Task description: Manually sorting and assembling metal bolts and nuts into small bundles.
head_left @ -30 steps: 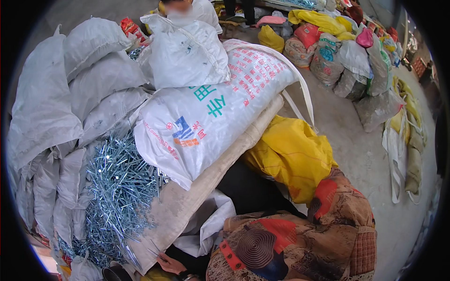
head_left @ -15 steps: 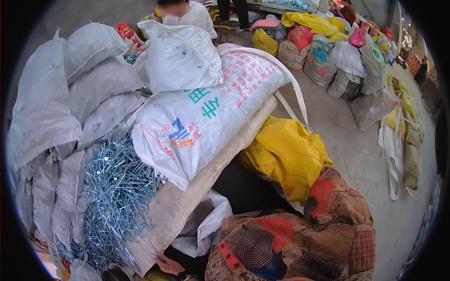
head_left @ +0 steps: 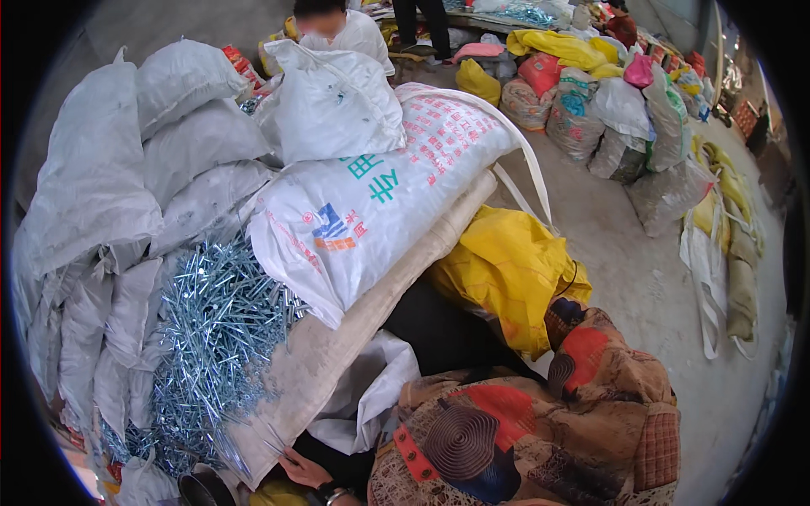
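Observation:
My left hand (head_left: 305,469) is low in the view, with a dark band on its wrist. It rests at the near edge of a worn beige board (head_left: 291,392), and its fingers are pinched on a few long thin metal bolts (head_left: 274,437), their ends pointing up and left. Beside it spreads a big heap of loose shiny bolts (head_left: 215,329), bluish silver. A patterned brown and red sleeve (head_left: 603,371) covers my right side. It ends near a yellow cloth (head_left: 515,274), and my right hand is not visible.
Stuffed white sacks (head_left: 93,177) stack up on the left. A large printed sack (head_left: 371,211) lies across the board with a smaller white sack (head_left: 337,105) on it. Behind them is a person in white (head_left: 359,34). Full bags (head_left: 582,114) stand at the far right. A dark round container (head_left: 201,485) sits near my hand.
The view has shifted slightly, so the sacks on the left appear further right. My left hand remains by the board's near edge. The patterned sleeve's dark end now shows beside the yellow cloth.

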### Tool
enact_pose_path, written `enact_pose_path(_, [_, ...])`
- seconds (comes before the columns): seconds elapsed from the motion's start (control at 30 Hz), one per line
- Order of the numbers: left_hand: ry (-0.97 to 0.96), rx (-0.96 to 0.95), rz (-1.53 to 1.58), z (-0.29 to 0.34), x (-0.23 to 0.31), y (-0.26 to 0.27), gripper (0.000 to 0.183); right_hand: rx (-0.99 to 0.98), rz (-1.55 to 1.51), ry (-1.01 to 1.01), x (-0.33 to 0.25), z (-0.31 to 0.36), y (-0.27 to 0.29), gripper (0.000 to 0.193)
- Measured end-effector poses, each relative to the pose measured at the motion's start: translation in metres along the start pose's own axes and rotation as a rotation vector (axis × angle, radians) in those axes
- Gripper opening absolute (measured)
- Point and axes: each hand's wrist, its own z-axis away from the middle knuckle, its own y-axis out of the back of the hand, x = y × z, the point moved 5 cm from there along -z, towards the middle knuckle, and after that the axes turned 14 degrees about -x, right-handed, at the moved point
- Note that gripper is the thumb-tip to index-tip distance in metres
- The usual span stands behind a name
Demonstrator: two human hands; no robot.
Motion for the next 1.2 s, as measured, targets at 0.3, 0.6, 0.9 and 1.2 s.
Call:
enact_pose_path(0.3, [0.027, -0.118, -0.025, -0.001, -0.008, -0.002, 0.045, 0.083, -0.153, -0.011, 0.042, 0.024, 0.016, 0.031])
enact_pose_path(0.6, [-0.086, -0.05, -0.011, -0.003, -0.001, 0.0, 0.042, 0.097, -0.397, 0.026, 0.093, 0.057, 0.067, 0.031])
enact_pose_path(0.9, [0.034, -0.07, 0.166, -0.006, 0.001, 0.003, 0.028, 0.207, -0.988, -0.058, -0.029, 0.027, 0.195, 0.011])
enact_pose_path(1.2, [0.042, -0.037, 0.186, -0.003, -0.011, 0.003, 0.026, -0.375, -1.022, 0.343, -0.276, -0.025, 0.13, 0.018])
